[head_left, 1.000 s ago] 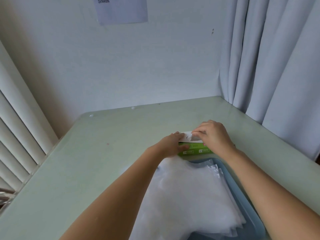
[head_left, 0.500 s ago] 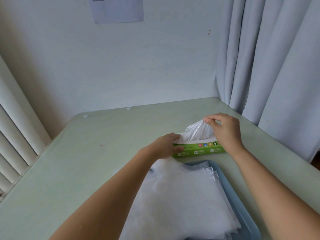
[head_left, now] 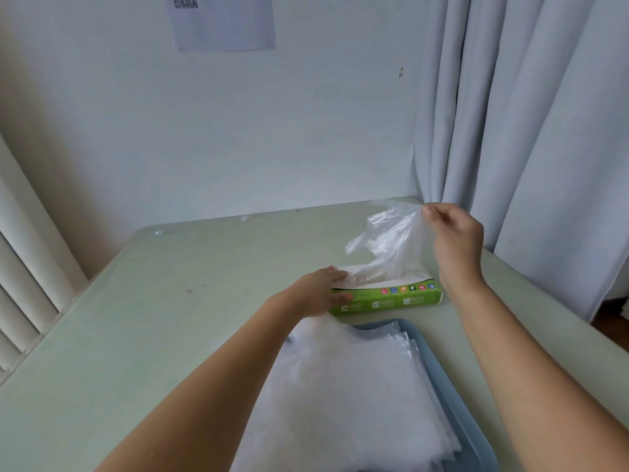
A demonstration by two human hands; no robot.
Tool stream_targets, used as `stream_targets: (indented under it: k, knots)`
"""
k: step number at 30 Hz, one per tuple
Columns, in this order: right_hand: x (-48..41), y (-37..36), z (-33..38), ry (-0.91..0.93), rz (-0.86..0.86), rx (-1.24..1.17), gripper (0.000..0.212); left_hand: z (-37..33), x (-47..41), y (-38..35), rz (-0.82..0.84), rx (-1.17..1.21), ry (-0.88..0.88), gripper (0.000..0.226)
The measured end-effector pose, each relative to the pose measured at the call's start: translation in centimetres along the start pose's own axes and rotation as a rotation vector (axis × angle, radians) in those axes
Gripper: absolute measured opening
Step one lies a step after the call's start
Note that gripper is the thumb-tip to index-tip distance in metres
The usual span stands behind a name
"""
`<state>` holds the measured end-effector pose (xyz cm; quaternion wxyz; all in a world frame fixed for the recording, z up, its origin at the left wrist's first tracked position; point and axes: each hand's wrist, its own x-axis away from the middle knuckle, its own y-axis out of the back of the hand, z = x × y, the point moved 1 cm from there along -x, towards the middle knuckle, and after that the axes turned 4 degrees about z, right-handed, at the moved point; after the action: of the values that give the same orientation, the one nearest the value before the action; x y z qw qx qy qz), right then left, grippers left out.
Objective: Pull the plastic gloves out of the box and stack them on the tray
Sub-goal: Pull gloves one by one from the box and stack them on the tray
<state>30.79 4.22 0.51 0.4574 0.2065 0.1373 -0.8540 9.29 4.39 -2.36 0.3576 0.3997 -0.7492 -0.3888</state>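
A flat green and white glove box lies on the table just beyond the blue tray. My left hand grips the box's left end, thumb on its front face and fingers over its top. My right hand is raised above the box's right end and pinches a clear plastic glove, which hangs from my fingers with its lower part still in the box's slot. A thick stack of clear gloves lies on the tray and spills over its left side.
The pale green table stands in a corner. Grey curtains hang close on the right, a white wall with a paper sheet is behind, and window slats run along the left.
My right hand has risen up and to the right from the box's top, drawing the glove out of the slot. My left hand has stayed on the box.
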Motion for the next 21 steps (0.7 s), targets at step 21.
stream_targets:
  k: [21]
  knots:
    - [0.8, -1.8, 3.4, -0.045, 0.318, 0.056, 0.022, -1.0, 0.4, 1.4, 0.164, 1.378, -0.116, 0.084]
